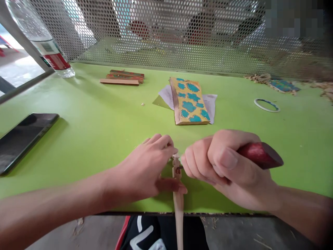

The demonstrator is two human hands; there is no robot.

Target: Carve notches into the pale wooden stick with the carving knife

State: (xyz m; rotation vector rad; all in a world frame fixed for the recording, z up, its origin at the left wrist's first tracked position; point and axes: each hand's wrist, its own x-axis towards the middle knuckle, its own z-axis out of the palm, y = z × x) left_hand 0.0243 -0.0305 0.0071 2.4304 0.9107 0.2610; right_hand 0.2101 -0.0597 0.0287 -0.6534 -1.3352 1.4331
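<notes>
My left hand point(148, 166) pinches a thin pale wooden stick point(178, 205) near its upper end, thumb lying along it. The stick reaches past the near edge of the green table point(91, 132) toward me. My right hand point(223, 166) is closed round a carving tool with a dark red handle point(260, 154). The tool's tip meets the stick's top end between the two hands. Its blade is mostly hidden by my fingers.
A yellow wooden block with blue patches point(189, 100) lies on paper mid-table. Thin wooden strips point(122, 77) and a plastic bottle point(49, 48) stand at the back left, and a dark phone point(23, 139) lies at the left. A white ring point(266, 105) and wood shavings lie right. A perforated metal screen point(182, 34) closes the back.
</notes>
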